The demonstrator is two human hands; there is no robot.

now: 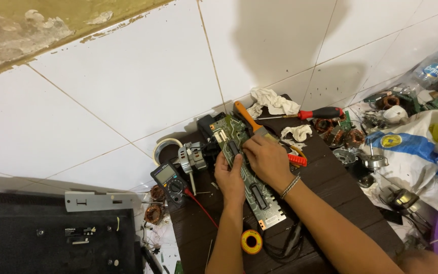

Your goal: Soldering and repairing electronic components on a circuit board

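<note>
On circuit board [244, 167], both hands [252, 167]

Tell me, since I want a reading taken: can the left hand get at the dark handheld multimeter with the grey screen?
Probably yes. The left hand rests on the long green circuit board, and the multimeter lies just beside it with nothing between them.

Left hand [230, 178]: centre of frame, forearm rising straight from the bottom edge, fingers curled, thumb pointing up. Right hand [265, 158]: just beside it to the upper right, palm down, fingers bent; forearm runs from the lower right corner, wrist slightly flexed.
</note>
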